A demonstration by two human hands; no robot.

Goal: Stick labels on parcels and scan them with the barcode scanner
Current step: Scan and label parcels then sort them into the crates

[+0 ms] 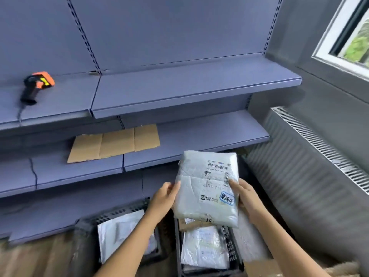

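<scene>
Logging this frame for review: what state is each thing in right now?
parcel: held up, labelled side facing the camera.
left grip: holds the parcel's left edge.
right grip: holds the parcel's right edge, thumb on top.
barcode scanner: lying unheld on the upper shelf.
cardboard sheet: flat on the middle shelf.
left crate: holds parcels.
right crate: holds parcels.

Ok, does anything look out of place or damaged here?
Nothing serious. The grey parcel, held by the left hand and right hand, is creased and wrinkled but not visibly torn. A flattened cardboard sheet lies askew on the middle shelf, and the barcode scanner lies on its side.
</scene>
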